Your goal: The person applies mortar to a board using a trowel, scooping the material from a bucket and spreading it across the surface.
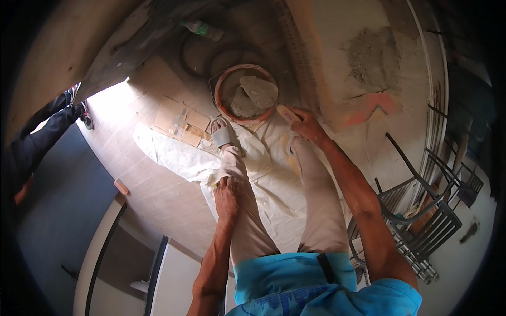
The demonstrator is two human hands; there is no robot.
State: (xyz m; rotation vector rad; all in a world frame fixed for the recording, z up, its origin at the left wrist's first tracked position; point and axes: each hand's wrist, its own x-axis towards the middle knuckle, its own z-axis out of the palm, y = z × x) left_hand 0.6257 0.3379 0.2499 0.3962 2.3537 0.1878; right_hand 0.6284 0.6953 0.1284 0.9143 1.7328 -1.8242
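A trowel's wooden handle (286,113) is in my right hand (310,126), fingers wrapped round it. The handle points at the rim of a round reddish bucket (217,92). Inside lies wet grey mortar (242,105), and a pale triangular shape over it looks like the trowel's blade. My left hand (226,197) is closed on the beige trouser leg (240,221) at my left knee; its fingertips are partly hidden.
White sheeting (269,189) and flattened cardboard (179,121) lie under my sandalled feet. A green-labelled bottle (203,30) lies beyond. Dark metal chairs (432,221) stand at right, below a mortar patch (371,60). Another person's legs (47,124) show at far left.
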